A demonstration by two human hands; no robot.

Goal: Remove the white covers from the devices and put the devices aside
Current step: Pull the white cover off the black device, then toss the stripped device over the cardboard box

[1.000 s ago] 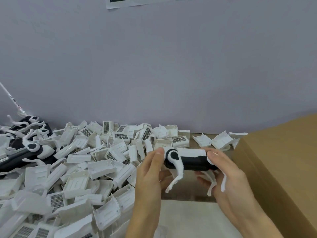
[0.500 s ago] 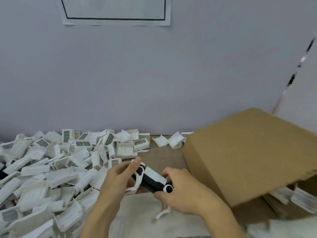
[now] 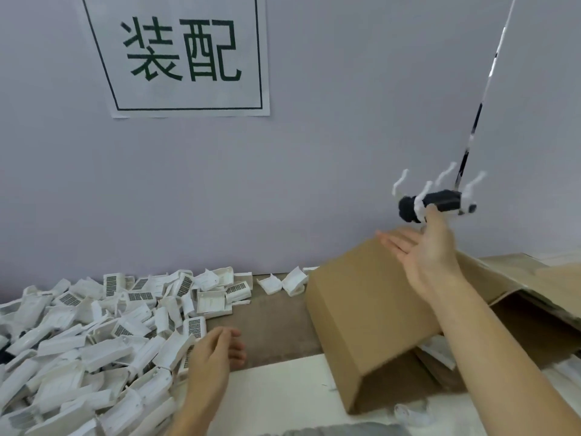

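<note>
The device (image 3: 440, 201) is in the air just above my spread right grip (image 3: 421, 256), over the box (image 3: 361, 309), my left grip (image 3: 210, 357) loose by the covers (image 3: 94, 341); thrown badly, it may miss the box.

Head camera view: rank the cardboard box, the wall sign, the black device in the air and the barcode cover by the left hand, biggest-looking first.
1. cardboard box
2. wall sign, close behind; it is farther away, so true sizes are unsure
3. black device, blurred
4. barcode cover, smallest
</note>
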